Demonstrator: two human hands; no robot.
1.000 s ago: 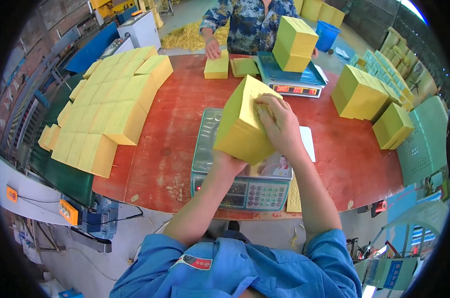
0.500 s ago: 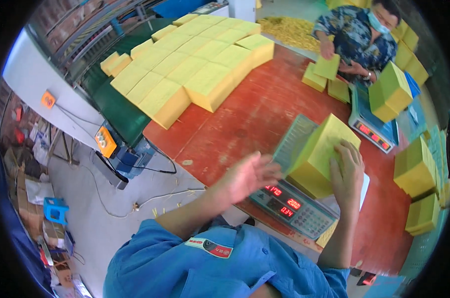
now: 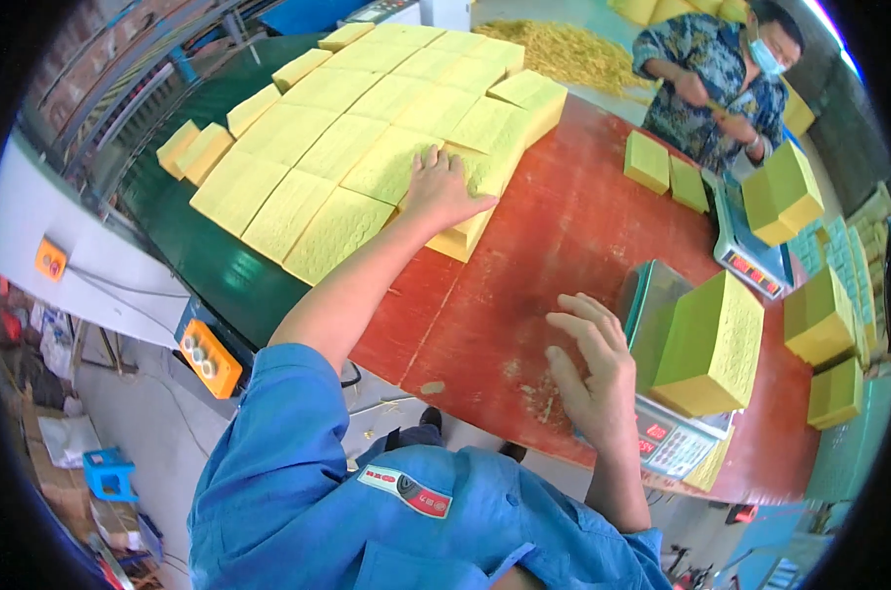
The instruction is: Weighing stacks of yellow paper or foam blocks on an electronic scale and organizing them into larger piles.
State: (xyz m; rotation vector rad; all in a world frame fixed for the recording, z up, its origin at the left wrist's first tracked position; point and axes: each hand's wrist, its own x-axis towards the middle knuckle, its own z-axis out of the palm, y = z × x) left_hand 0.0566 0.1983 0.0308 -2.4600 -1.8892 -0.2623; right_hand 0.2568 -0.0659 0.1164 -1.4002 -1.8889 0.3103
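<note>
A large block of yellow paper stacks point(image 3: 342, 113) covers the far left of the table, set in rows side by side. My left hand point(image 3: 444, 192) reaches over its near right corner, fingers spread on the top and thumb out to the side. My right hand point(image 3: 595, 369) hovers open over the front of the table, fingers apart and slightly bent, with nothing in it. Beside it to the right, a thick yellow paper stack point(image 3: 706, 344) rests on a scale point(image 3: 652, 295) with a keypad. My right wrist partly hides the scale's display.
Across the red table point(image 3: 534, 256), a masked person point(image 3: 716, 84) holds something thin near a second scale point(image 3: 750, 265) bearing a yellow stack. More paper stacks point(image 3: 821, 315) stand at the right edge. An orange switch box point(image 3: 209, 359) sits by the green surface at left.
My left hand has swung from beside the scale to the large block of stacks. My right hand has let go of the stack on the scale and drawn left. The view has shifted.
</note>
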